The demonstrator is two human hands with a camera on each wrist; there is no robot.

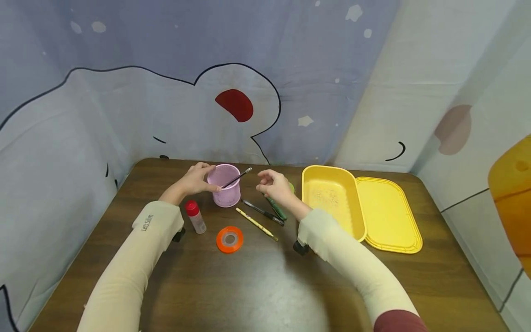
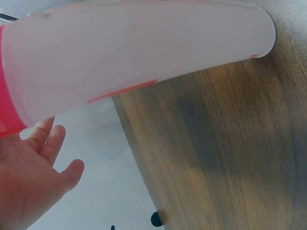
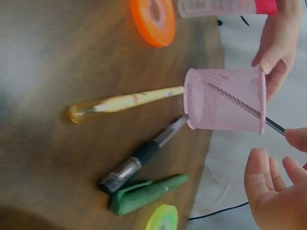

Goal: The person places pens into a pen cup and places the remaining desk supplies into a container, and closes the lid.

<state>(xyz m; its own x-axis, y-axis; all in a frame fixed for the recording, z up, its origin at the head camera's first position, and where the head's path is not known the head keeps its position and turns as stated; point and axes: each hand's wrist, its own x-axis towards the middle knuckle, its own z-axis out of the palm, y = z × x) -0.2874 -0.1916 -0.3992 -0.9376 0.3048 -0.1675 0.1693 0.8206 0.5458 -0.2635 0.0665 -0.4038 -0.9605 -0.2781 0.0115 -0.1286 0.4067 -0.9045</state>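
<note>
A pink mesh pen cup (image 1: 227, 197) stands upright at the back of the table. A dark pencil (image 1: 237, 179) leans in it, light end up to the right. My left hand (image 1: 193, 180) holds the cup's rim, thumb in front and fingers behind; in the left wrist view the glue bottle (image 2: 144, 48) hides the cup. My right hand (image 1: 279, 186) is just right of the pencil's upper end, fingers loosely bent, with a small gap in the head view. Below lie a yellow pen (image 3: 136, 99), a black pen (image 3: 144, 154) and a green pen (image 3: 144, 195).
An orange tape roll (image 1: 229, 239) lies before the cup. A green-yellow roll (image 3: 163, 218) is partly hidden behind my right hand in the head view. At right sit a yellow bin (image 1: 360, 216) and its yellow lid (image 1: 390, 214). A patterned curtain (image 1: 311, 83) hangs behind the table.
</note>
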